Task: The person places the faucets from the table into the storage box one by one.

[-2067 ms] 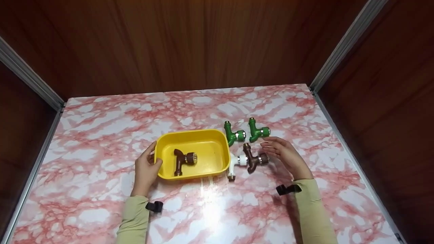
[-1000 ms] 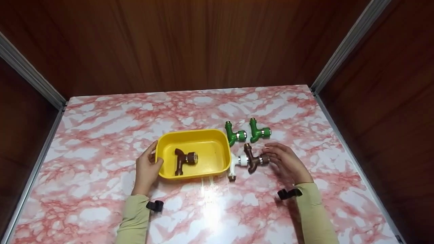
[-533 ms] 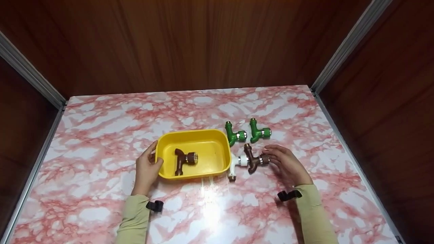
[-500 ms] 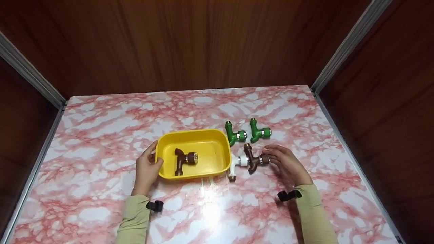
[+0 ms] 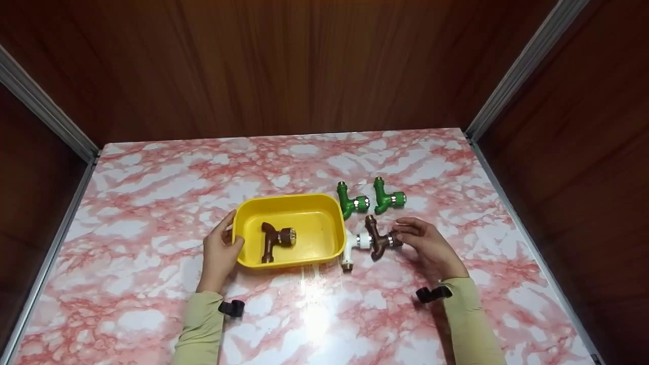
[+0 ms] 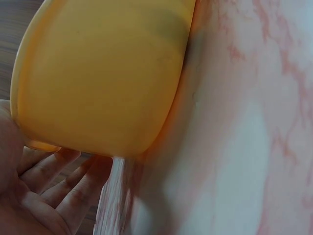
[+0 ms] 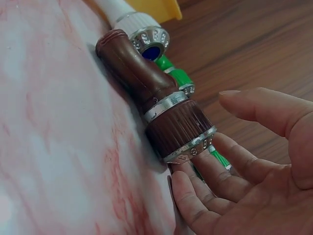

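In the head view my left hand (image 5: 219, 252) grips the left end of a yellow plastic tub (image 5: 289, 201), thumb over the rim and fingers outside. A brown tap (image 5: 268, 242) lies inside the tub. My right hand (image 5: 428, 246) is at the knob of a second brown tap (image 5: 376, 243) on the table. In the right wrist view the thumb stands apart from that knob, and the fingers reach past its end without curling round it. A white tap (image 5: 350, 248) lies between this tap and the tub, partly hidden by the tub's rim.
Two green taps, a left one (image 5: 346, 202) and a right one (image 5: 384, 197), lie behind the white and brown taps. Everything stands on a red-and-white marbled table (image 5: 167, 177). Dark wood panels (image 5: 284, 71) with metal edges enclose its back and sides.
My right hand has come down from near the right green tap to the brown tap's knob, and its thumb has moved closer. The left hand and tub have stayed nearly in place.
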The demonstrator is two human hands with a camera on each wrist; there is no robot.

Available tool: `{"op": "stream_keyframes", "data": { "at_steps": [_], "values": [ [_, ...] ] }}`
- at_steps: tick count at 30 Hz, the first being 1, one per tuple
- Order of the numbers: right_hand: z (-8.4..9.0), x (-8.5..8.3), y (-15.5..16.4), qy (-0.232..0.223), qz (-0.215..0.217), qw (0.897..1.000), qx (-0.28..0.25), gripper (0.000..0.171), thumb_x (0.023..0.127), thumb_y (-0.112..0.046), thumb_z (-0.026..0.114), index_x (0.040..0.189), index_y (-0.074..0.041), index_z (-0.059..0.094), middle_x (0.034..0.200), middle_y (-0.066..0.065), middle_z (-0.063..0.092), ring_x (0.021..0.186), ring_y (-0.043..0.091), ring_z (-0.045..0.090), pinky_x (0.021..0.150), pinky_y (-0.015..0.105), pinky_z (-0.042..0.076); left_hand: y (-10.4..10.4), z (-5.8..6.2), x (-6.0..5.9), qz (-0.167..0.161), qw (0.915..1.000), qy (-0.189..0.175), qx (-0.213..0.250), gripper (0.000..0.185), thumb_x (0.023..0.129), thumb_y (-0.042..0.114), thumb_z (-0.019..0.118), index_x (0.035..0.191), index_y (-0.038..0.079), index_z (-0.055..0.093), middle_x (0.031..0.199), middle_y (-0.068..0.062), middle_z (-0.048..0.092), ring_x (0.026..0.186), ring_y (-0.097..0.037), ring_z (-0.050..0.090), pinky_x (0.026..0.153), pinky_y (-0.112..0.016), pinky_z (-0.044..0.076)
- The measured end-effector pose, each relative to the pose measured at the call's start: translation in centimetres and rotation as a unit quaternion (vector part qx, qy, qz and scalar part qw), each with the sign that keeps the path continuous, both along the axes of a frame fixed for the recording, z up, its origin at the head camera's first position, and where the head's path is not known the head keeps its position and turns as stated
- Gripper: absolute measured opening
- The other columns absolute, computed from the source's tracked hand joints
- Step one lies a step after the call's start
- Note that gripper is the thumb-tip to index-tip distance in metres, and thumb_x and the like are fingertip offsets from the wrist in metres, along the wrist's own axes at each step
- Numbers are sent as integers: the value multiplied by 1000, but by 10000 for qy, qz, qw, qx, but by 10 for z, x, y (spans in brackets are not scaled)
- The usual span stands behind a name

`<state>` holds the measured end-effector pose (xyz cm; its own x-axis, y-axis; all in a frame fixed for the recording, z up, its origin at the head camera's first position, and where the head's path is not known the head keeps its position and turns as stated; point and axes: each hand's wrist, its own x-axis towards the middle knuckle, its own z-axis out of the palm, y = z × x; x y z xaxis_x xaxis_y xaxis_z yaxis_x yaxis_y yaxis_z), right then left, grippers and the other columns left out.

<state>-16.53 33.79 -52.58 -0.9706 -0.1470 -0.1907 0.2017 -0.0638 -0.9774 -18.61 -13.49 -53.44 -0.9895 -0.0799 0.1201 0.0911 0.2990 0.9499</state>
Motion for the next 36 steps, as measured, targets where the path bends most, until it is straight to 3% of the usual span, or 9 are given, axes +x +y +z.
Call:
{"op": "stream_keyframes", "data": {
  "at_steps": [8,16,23,29,33,36],
  "values": [
    [0,1,-3,75,87,9999,119,60,85,0,67,136,12,38,132,32,46,116,28,53,96,34,45,0,1,1,29,9999,-127,66,63,83,-10,57,142,11,48,137,-16,50,103,-30,61,70,-19,52],
    [3,1,-4,20,79,9999,104,59,81,10,64,135,12,40,133,33,45,121,33,49,96,33,45,2,13,6,-1,9996,-149,245,61,82,-13,56,140,3,47,135,-23,50,102,-39,60,69,-18,51],
    [0,0,-3,36,165,9996,213,59,81,16,58,136,12,38,134,33,44,119,32,50,91,32,49,0,2,2,55,9997,-197,91,63,84,-9,57,142,12,48,137,-14,50,104,-30,60,72,-18,51],
    [1,2,-5,-223,60,9997,-7,60,79,19,55,136,10,40,134,31,43,112,30,54,86,35,51,-1,-2,0,41,9999,-77,114,63,83,-8,58,141,13,49,135,-15,52,102,-30,61,68,-20,53],
    [1,2,-5,-211,32,9997,71,58,79,19,55,135,8,43,133,31,45,110,30,55,86,35,51,0,2,1,-7,9998,-153,146,62,84,-9,58,142,11,47,135,-18,52,102,-33,61,65,-19,52],
    [2,2,-5,-165,63,9996,203,57,79,19,55,134,7,45,132,30,46,111,30,55,87,35,50,3,15,6,-50,9997,-190,115,61,84,-10,57,142,6,46,135,-22,50,103,-37,60,64,-18,51]
  ]
}}
